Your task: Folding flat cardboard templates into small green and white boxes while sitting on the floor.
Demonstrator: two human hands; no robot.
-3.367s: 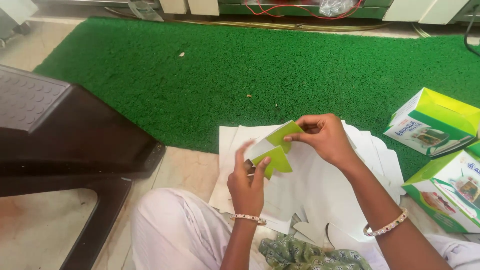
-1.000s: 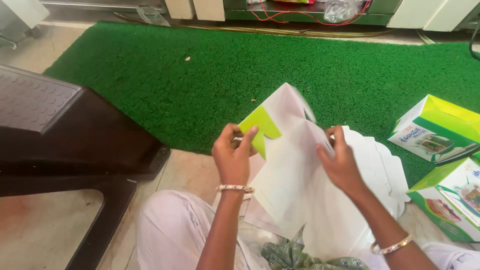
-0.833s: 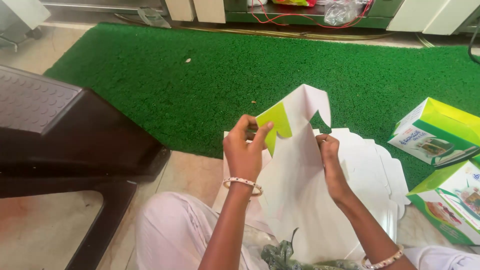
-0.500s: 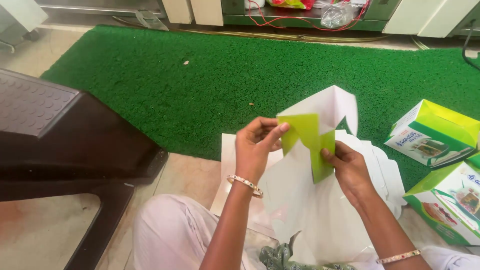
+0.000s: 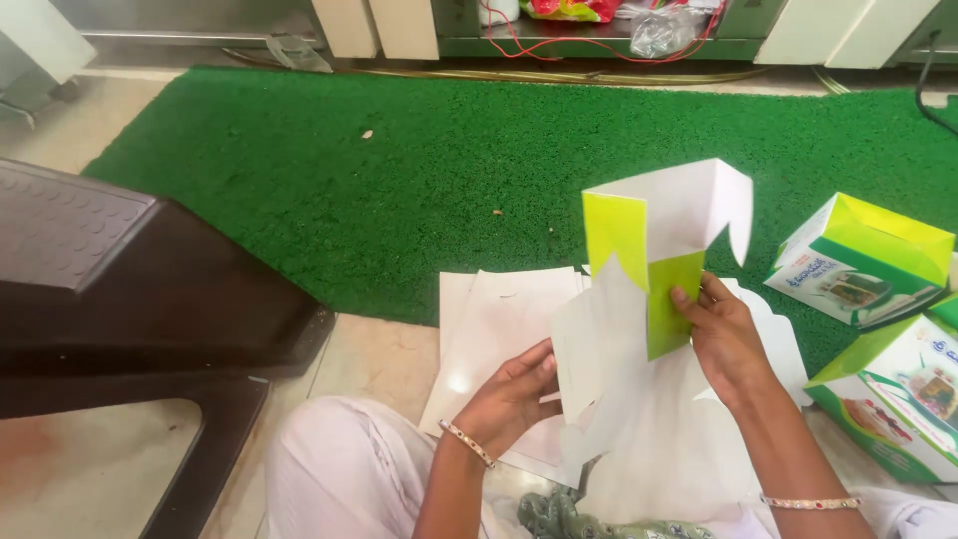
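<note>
Nearest me, my left hand (image 5: 514, 394) curls loosely under the lower edge of a die-cut carton blank (image 5: 639, 299), fingers half closed on the white flap, which looks meant to steady the sheet from below. My right hand (image 5: 726, 339) pinches the lime-green panel between thumb and fingers, holding the blank upright so its white inner faces stand open into a half-formed sleeve above my lap. Beneath both hands lies a stack of flat white blanks (image 5: 499, 329), fanned on the pale floor within easy reach. To my right sit two finished cartons (image 5: 863, 262), green and white with a picture panel on the side, set aside on the green turf mat (image 5: 399, 190). A dark plastic stool (image 5: 130, 289) stands at my left. Farthest off, red wires (image 5: 504, 35) trail under a shelf.
</note>
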